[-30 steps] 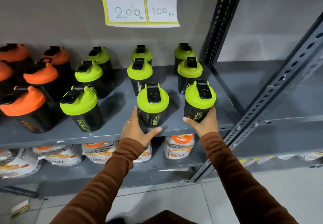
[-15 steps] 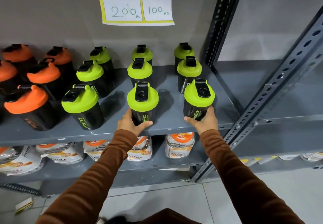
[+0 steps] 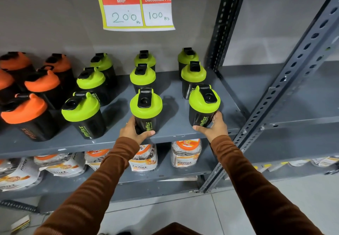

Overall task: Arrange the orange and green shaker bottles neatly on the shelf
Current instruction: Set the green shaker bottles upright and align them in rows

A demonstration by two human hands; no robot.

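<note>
Two green-lidded black shakers [image 3: 146, 112] [image 3: 204, 106] — one upright, one tilted — each in a hand's grip [image 3: 131, 131] [image 3: 215, 127].

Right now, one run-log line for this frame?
left hand: grips middle front green shaker | right hand: grips right front green shaker | both upright on shelf

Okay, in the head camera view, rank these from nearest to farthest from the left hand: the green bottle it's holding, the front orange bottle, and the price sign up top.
1. The green bottle, front row, middle column, gripped in the left hand.
2. The front orange bottle, far left along the shelf front.
3. The price sign, hanging from the shelf above.
</note>
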